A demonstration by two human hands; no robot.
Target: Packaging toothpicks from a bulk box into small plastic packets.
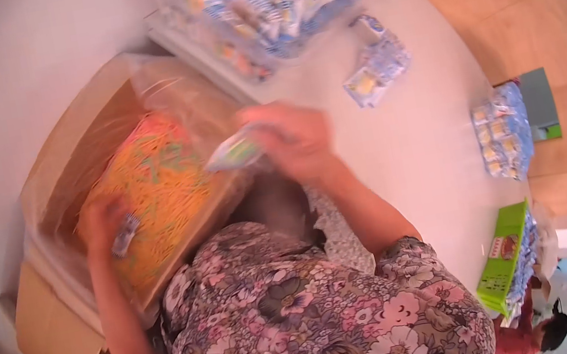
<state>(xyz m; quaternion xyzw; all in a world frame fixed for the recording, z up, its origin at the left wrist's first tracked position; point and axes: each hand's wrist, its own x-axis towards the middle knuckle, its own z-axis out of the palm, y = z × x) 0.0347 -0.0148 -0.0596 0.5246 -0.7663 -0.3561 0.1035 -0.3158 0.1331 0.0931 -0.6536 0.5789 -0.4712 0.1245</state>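
in the box (62, 170), left hand (103, 222) on orange strands (162, 175)

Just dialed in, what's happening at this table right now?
A person in a floral top leans over a cardboard box lined with clear plastic and filled with thin orange and yellow strands. The left hand rests on the strands, closed on a small clear packet. The right hand, blurred, holds a small green-and-white packet at the box's edge. More blue-and-yellow packets lie on the white table.
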